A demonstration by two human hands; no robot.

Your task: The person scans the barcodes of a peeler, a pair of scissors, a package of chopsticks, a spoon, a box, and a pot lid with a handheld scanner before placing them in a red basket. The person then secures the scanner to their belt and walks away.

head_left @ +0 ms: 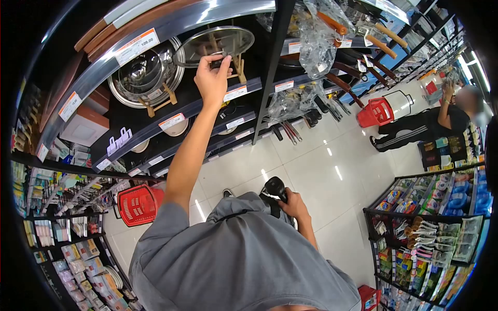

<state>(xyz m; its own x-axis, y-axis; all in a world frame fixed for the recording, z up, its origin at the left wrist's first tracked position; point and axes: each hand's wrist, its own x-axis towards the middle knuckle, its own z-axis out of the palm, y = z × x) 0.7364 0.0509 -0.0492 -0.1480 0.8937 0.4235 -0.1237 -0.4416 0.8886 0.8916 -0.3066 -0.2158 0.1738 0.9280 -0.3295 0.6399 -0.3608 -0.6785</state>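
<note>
My left hand (211,83) reaches up to the shelf, its fingers closed around the dark knob of a glass pot lid (223,42). The lid is tilted, and a wooden rack (239,67) stands right by it. Left of it, more round lids with shiny metal rims (116,88) lean in another wooden rack (171,93). Down by my waist, my right hand (296,203) is wrapped around a black handheld device (275,186) with a rounded head, which looks like a barcode scanner.
Price tags line the shelf edges (236,94). Pans with brown handles (345,90) jut out to the right. A red basket (139,205) stands on the floor at left, another red basket (376,111) in the aisle near a person in black (430,124). Stocked racks (425,233) border the right.
</note>
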